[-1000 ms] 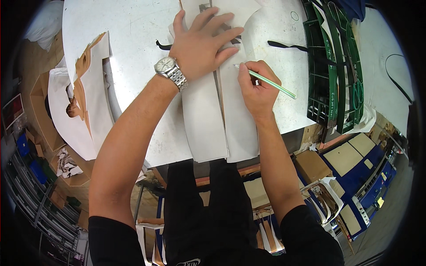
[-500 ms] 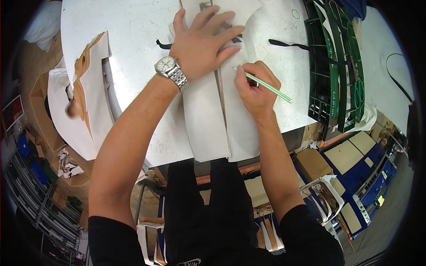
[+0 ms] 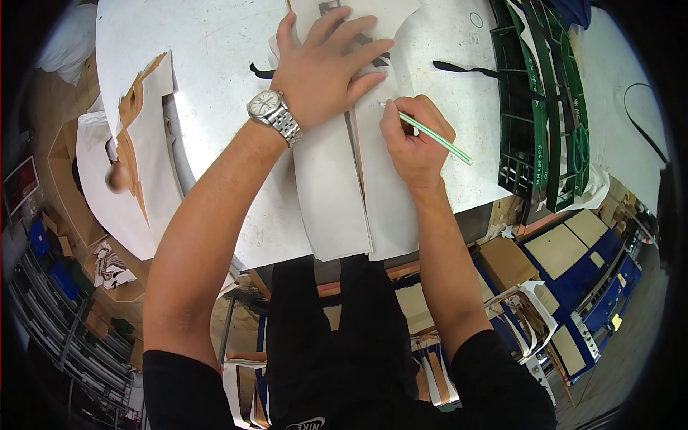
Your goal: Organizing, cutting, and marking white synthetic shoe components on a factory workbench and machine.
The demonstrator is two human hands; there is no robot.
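Observation:
Two long white panels (image 3: pixel 330 193) lie side by side on the white table, a narrow brownish gap between them. They look like card or sheet material. My left hand (image 3: pixel 319 82) presses down on their upper part with fingers spread, covering some dark marks there. A metal watch is on that wrist. In my right hand (image 3: pixel 419 140) I pinch a slim green-and-white striped pen (image 3: pixel 437 136). Its tip points at the right panel, just right of my left hand; contact with the surface cannot be made out.
White pieces with torn tan edges (image 3: pixel 154 143) stand at the table's left. On the right are dark green slatted plastic parts (image 3: pixel 527 107) and a black strap (image 3: pixel 466 69). Cardboard boxes (image 3: pixel 505 261) and racks of panels (image 3: pixel 523 319) sit below the table edge.
The pen tip has moved slightly up and right along the right panel. My left hand stays pressed on the panels, nearly unmoved.

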